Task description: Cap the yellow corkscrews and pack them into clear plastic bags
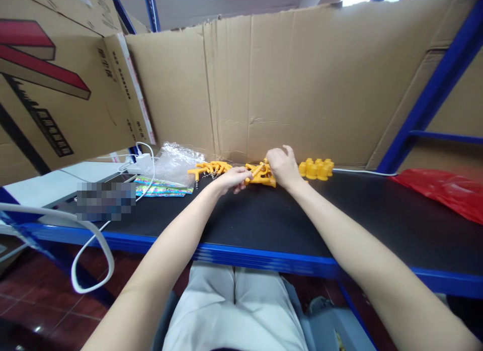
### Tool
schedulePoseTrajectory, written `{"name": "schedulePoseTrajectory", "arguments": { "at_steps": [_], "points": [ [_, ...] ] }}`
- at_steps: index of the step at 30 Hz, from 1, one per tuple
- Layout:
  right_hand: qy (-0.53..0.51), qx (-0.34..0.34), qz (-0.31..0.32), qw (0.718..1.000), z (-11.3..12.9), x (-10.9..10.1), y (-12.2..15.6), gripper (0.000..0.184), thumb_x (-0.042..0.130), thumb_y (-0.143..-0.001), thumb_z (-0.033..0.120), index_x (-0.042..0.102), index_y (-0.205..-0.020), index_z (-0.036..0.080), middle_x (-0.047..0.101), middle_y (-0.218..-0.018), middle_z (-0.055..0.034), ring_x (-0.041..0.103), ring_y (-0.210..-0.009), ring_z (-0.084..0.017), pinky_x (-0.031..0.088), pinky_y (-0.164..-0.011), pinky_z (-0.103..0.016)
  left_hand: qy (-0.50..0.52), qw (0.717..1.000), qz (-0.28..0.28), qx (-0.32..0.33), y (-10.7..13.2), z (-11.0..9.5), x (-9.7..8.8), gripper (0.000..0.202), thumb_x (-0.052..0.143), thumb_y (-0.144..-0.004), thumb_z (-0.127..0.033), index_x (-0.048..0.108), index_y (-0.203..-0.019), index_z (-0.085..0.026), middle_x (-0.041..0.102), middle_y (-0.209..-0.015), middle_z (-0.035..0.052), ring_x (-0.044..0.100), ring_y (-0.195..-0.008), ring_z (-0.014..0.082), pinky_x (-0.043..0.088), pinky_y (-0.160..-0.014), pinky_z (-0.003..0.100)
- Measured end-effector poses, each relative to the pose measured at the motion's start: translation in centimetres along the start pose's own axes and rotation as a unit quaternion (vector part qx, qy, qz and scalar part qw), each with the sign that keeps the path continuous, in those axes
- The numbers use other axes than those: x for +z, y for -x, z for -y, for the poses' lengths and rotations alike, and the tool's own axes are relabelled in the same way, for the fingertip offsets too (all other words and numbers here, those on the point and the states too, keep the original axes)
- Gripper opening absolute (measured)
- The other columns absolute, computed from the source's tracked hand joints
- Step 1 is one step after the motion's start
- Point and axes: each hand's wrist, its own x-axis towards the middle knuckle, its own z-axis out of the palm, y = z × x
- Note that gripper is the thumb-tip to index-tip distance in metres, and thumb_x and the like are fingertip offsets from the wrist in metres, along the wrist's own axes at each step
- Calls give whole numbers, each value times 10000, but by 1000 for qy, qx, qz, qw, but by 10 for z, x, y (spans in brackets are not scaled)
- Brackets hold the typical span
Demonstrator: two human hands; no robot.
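Observation:
My left hand (233,180) is closed, its fingertips pinching an orange plastic piece (257,171) that slants up toward my other hand. My right hand (282,165) bends down over the same spot with curled fingers; what its fingertips grip is hidden. Under and between both hands lies a small pile of orange plastic pieces (266,181). Left of my left hand are several orange T-handled corkscrews (196,172) with metal spirals. A group of yellow plastic caps (317,169) stands just right of my right hand.
A clear plastic bag (175,160) and colourful packets (162,186) lie left of the corkscrews. Farther left are a blurred-out device (106,200) and white cables (109,255). A red plastic bag (445,190) lies at right. Cardboard (302,84) walls the back of the black table (264,225).

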Motion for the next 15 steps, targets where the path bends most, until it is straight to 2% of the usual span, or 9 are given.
{"name": "schedulePoseTrajectory", "arguments": {
  "at_steps": [2,5,7,8,10,11,13,15],
  "points": [
    [-7,66,4,998,-18,4,4,211,342,-825,81,534,-891,140,585,-843,-84,488,-853,-194,259,-922,-392,32,999,27,-24,1,4,-6,71,499,-750,-262,491,-754,-192,433,-447,-56,337,-324,55,257,-358,172],
    [-24,238,-20,971,-60,7,22,154,422,-835,210,518,-931,136,569,-925,-115,483,-888,-220,327,-854,-409,103,994,-18,-16,-1,8,-14,58,503,-741,-246,491,-767,-195,358,-413,-85,271,-304,41,214,-347,162],
    [-31,362,-50,930,-89,9,44,236,474,-831,322,507,-985,146,546,-1028,-142,467,-960,-254,353,-829,-442,167,984,-64,5,-3,9,-18,44,493,-746,-234,473,-751,-195,283,-390,-107,218,-296,34,196,-346,160],
    [-32,428,-68,901,-101,10,56,249,489,-823,352,507,-984,164,539,-1058,-144,454,-992,-272,355,-833,-470,195,977,-82,15,-4,10,-20,44,487,-748,-224,459,-733,-194,261,-384,-111,206,-294,33,196,-347,160],
    [-50,516,-72,852,-119,14,82,259,467,-828,393,503,-1022,225,516,-1145,-133,437,-1043,-290,357,-857,-499,235,965,-117,22,-7,11,-23,70,470,-750,-197,430,-693,-190,261,-375,-110,213,-294,33,212,-353,165],
    [-62,558,-51,826,-125,17,94,270,466,-822,403,500,-1036,243,515,-1155,-123,437,-1061,-311,361,-853,-530,245,960,-135,18,-8,12,-24,82,463,-749,-184,419,-680,-187,276,-374,-107,224,-294,33,223,-358,167],
    [-90,622,30,777,-132,24,112,303,468,-814,424,518,-1059,254,528,-1157,-132,434,-1096,-344,370,-856,-561,255,951,-173,7,-10,13,-26,98,458,-744,-162,407,-664,-183,305,-377,-101,236,-295,31,240,-365,172],
    [-111,660,108,736,-136,30,120,366,472,-811,437,540,-1101,224,533,-1176,-163,448,-1115,-340,389,-893,-519,254,944,-210,5,-12,14,-27,103,464,-741,-158,407,-658,-180,309,-383,-101,238,-297,30,244,-367,178]
  ]
}}
